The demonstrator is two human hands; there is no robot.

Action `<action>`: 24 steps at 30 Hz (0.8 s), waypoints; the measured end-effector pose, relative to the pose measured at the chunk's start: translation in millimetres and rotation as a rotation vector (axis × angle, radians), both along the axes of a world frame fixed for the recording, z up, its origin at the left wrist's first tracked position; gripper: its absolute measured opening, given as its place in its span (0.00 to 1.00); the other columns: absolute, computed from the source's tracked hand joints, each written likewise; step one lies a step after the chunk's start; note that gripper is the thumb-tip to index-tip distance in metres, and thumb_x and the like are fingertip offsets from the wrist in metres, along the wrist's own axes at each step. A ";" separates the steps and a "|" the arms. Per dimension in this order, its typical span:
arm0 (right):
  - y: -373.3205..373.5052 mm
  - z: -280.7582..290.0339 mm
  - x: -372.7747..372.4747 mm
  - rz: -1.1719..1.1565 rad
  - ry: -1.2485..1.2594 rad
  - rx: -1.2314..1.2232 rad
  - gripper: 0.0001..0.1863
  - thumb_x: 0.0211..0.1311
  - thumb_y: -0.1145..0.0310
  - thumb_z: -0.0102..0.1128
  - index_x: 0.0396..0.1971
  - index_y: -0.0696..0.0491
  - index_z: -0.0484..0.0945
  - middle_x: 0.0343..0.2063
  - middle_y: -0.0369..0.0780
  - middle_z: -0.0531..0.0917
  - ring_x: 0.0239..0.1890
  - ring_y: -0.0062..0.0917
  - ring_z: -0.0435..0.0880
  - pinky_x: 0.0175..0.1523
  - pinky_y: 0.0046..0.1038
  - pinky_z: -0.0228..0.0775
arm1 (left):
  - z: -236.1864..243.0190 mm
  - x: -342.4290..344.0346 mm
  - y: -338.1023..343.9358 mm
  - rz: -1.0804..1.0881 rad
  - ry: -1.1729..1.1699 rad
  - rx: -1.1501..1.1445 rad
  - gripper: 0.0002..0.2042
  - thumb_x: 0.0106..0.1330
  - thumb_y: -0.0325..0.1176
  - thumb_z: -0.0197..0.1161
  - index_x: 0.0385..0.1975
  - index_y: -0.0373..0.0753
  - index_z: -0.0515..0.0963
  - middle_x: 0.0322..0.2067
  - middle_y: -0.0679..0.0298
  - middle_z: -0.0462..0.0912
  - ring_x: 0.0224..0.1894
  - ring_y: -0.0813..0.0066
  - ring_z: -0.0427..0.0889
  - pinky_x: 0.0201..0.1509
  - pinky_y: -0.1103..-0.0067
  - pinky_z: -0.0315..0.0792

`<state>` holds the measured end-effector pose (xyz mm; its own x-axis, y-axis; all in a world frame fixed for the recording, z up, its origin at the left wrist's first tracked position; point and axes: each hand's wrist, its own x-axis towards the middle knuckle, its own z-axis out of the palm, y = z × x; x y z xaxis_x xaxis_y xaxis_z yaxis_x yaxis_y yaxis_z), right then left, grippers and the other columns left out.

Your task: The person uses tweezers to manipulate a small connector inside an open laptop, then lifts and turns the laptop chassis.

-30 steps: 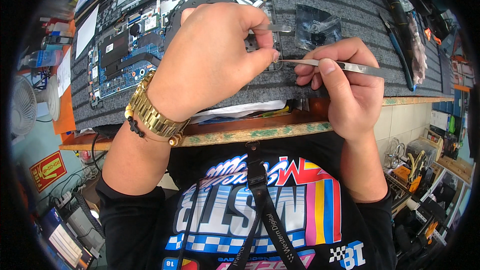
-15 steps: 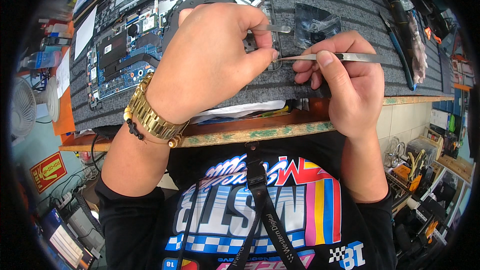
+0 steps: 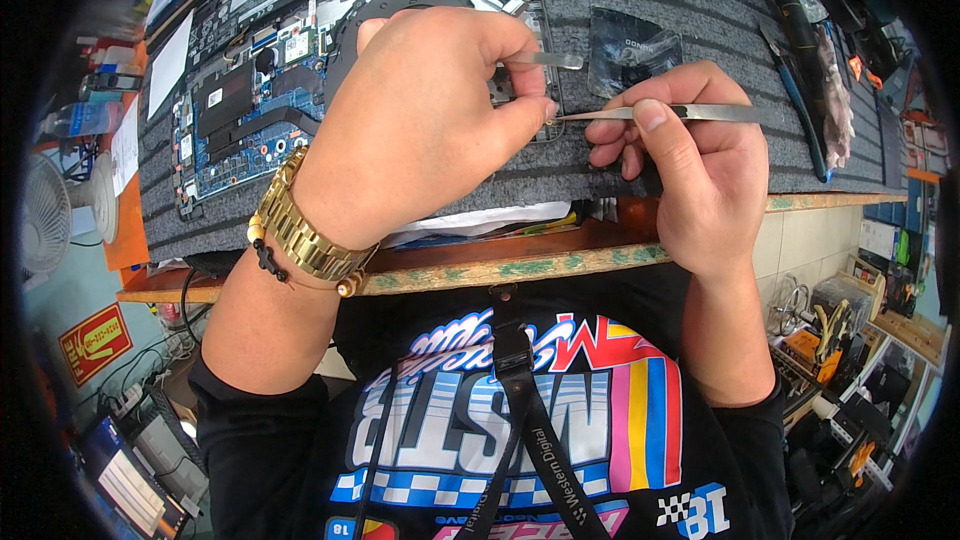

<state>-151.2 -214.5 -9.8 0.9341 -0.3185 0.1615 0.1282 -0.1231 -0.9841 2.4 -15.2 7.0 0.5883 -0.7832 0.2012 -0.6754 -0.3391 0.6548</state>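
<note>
Now levelled, the tweezers [image 3: 720, 113] gripped by the right hand [image 3: 700, 180] point at the left hand [image 3: 435, 110], closed around a metal tool [image 3: 552, 59] over the laptop [image 3: 225, 105], suggesting finer aiming.

Slim silver tweezers [image 3: 722, 114], tip leftward

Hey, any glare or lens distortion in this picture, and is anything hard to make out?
Head view: surroundings bend toward the rim and corners are black; same head view: glints on the gold watch, whitish sheen on the dark packet, fine detail at the tip of the tweezers too small to make out.
</note>
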 end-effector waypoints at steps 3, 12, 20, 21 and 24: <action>0.1 0.5 0.2 -0.002 0.005 -0.003 0.08 0.88 0.71 0.62 0.50 0.63 0.82 0.37 0.46 0.95 0.36 0.22 0.94 0.39 0.20 0.80 | 0.7 0.2 0.3 0.001 -0.011 0.011 0.12 0.67 0.35 0.83 0.36 0.34 0.88 0.25 0.65 0.82 0.27 0.78 0.71 0.32 0.75 0.67; 0.1 1.6 1.2 -0.007 0.016 0.005 0.09 0.89 0.70 0.61 0.51 0.63 0.82 0.37 0.46 0.95 0.36 0.22 0.94 0.39 0.19 0.80 | -0.1 1.0 -0.2 -0.005 -0.029 0.007 0.12 0.67 0.35 0.82 0.35 0.34 0.88 0.23 0.65 0.79 0.26 0.77 0.69 0.31 0.74 0.64; -0.9 -0.3 1.4 -0.002 0.007 0.033 0.09 0.88 0.71 0.62 0.51 0.63 0.81 0.38 0.47 0.95 0.36 0.22 0.94 0.39 0.20 0.81 | 0.3 1.2 -0.1 -0.008 -0.011 0.002 0.11 0.68 0.34 0.82 0.36 0.34 0.88 0.22 0.68 0.78 0.26 0.80 0.68 0.30 0.75 0.63; -1.7 -0.9 1.5 0.004 -0.004 0.032 0.09 0.88 0.71 0.62 0.50 0.63 0.81 0.38 0.47 0.95 0.35 0.22 0.94 0.39 0.20 0.81 | 0.3 1.0 0.2 -0.009 -0.012 0.004 0.11 0.68 0.34 0.82 0.36 0.34 0.88 0.22 0.68 0.78 0.26 0.81 0.68 0.30 0.75 0.63; -3.2 -2.6 1.1 0.005 -0.034 0.090 0.08 0.88 0.72 0.61 0.50 0.63 0.81 0.38 0.48 0.95 0.35 0.23 0.93 0.40 0.21 0.81 | -0.6 1.3 0.2 -0.012 -0.015 -0.018 0.10 0.69 0.34 0.82 0.36 0.35 0.88 0.23 0.69 0.79 0.26 0.82 0.68 0.31 0.76 0.63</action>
<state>-150.2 -217.8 -12.4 0.9302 -0.3284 0.1642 0.1623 -0.0334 -0.9862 3.7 -15.0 6.4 0.5757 -0.7864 0.2241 -0.6894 -0.3194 0.6502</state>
